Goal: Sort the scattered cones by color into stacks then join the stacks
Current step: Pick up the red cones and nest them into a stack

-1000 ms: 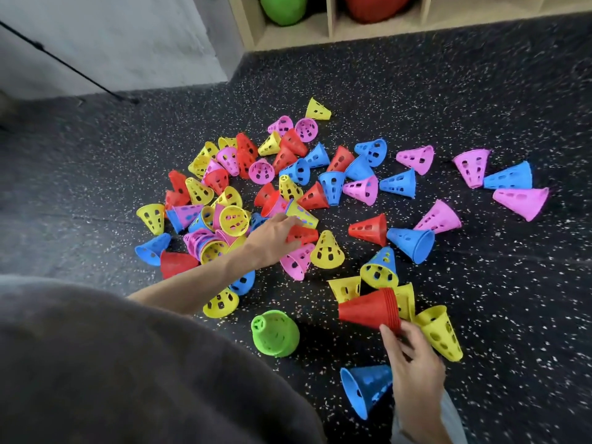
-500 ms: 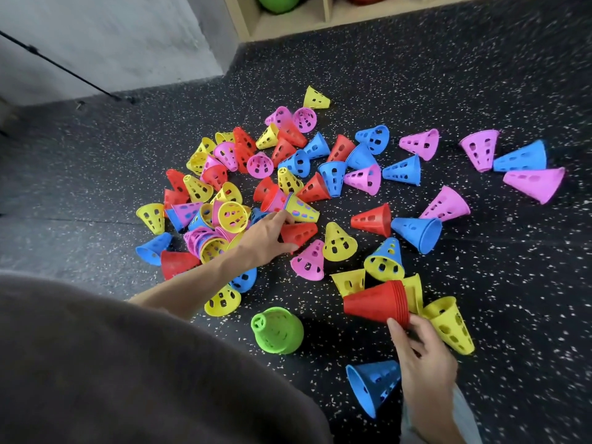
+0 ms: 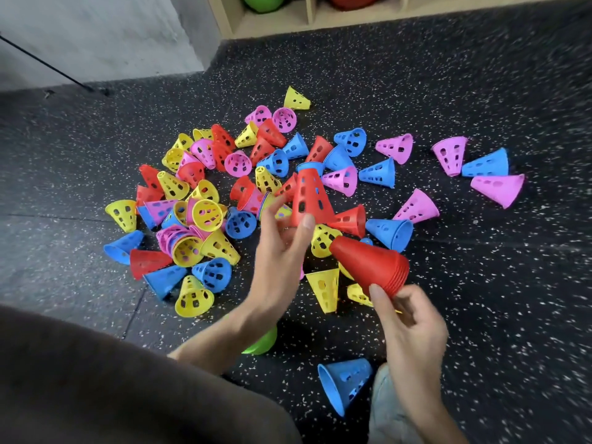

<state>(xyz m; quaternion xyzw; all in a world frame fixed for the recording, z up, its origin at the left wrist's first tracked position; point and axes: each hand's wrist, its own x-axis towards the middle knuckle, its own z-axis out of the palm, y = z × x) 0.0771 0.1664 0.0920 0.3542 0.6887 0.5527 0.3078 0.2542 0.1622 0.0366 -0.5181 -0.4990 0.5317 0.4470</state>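
step: red sorting | left hand (image 3: 278,248) fingers pinch single red cone (image 3: 309,197), centre | right hand (image 3: 413,325) grips red stack (image 3: 371,264), apparently by rim | next: nest cone onto stack tip

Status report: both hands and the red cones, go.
Left hand pinching a single red cone, lifted off the floor. Right hand gripping the red stack at its base. Nothing between cone and stack.

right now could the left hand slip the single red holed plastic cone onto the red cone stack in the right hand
Probably yes: the left hand holds the single red holed plastic cone just above the red cone stack gripped by the right hand, with nothing between them.
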